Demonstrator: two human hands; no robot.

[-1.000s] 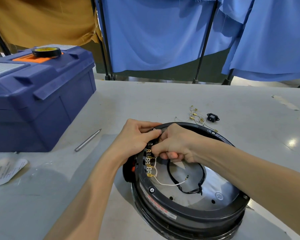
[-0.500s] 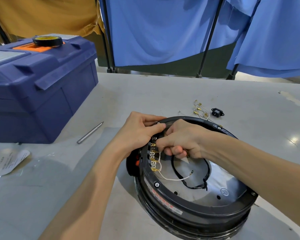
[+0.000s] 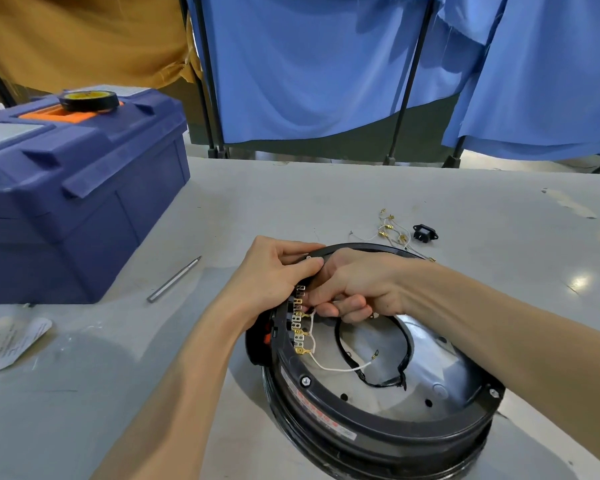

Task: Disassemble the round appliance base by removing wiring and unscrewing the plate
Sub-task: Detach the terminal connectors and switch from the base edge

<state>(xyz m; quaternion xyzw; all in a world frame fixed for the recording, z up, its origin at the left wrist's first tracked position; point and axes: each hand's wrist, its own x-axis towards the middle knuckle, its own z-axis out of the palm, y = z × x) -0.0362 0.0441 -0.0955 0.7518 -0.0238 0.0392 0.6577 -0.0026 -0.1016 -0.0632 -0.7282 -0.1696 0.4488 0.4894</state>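
starting at the left, a blue toolbox (image 3: 66,202) with a roll of tape (image 3: 89,100) on its lid sits well apart from the work. a slim metal bit (image 3: 174,280) lies loose on the desk (image 3: 326,202) between the box and the hands, where a forearm sweep could roll it away.

the left hand (image 3: 271,275) curls its fingers over the rim of the round appliance base (image 3: 378,431), which rests on the desk close to the person, and braces it just beside the terminal strip (image 3: 298,327). the right hand (image 3: 357,282) has its fingers bunched, pinching at a white wire (image 3: 311,322) where it meets the strip; the exact connector is hidden under the fingertips.

the risk, as i judge it, is in the pull — tugging the wire rather than its brass spade could tear the lead from its crimp, and a sudden release could jerk the fingers across the metal tabs. if the left grip slackens, the base may skid.

further right, loose wires (image 3: 390,230) and a small black socket (image 3: 425,233) lie near the rim — easy to snag or scatter.
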